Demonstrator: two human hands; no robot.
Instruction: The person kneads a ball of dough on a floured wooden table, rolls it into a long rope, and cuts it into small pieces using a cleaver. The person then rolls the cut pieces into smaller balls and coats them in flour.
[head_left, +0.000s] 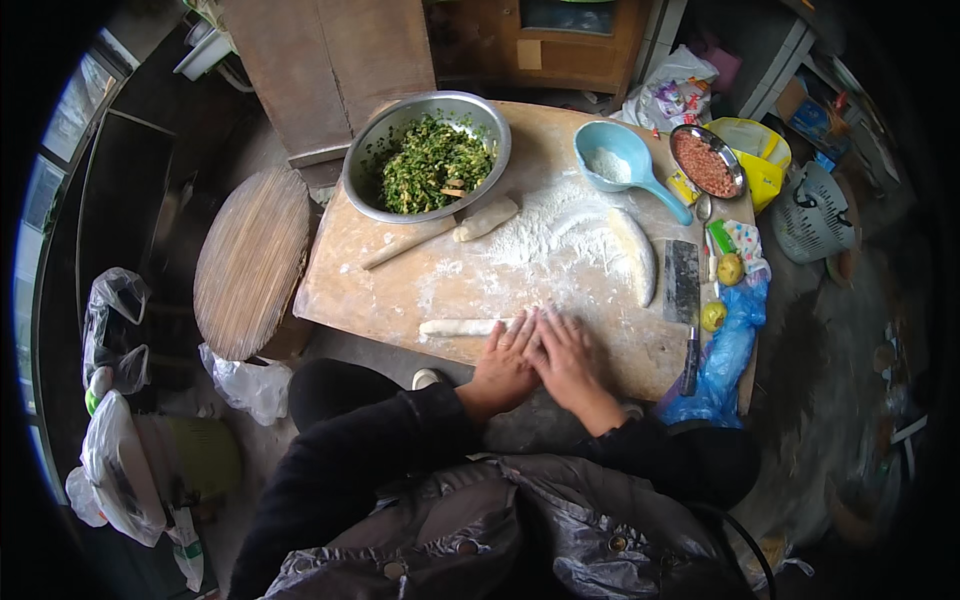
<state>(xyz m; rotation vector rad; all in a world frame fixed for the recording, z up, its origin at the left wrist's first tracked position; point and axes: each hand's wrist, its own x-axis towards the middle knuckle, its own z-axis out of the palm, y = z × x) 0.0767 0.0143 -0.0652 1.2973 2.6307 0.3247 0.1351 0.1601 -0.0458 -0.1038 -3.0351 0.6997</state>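
My left hand (506,362) and my right hand (566,360) lie side by side near the board's front edge, fingers stretched out and pressed flat. Under the fingertips runs a thin rope of dough (452,328); its left end sticks out past my left hand, and its other end is hidden. A thicker curved dough roll (632,255) rests farther right on the floury wooden board (355,285). Beyond my hands are a lump of dough (486,220) and a wooden rolling pin (405,246). A cleaver (682,282) lies right of the curved roll.
At the back left stands a metal bowl (353,192) of chopped green filling. A blue dipper (654,182) of flour and a dish of minced meat (706,163) sit back right. A blue plastic bag (732,335) lines the right edge. A round slatted lid (250,265) stands left.
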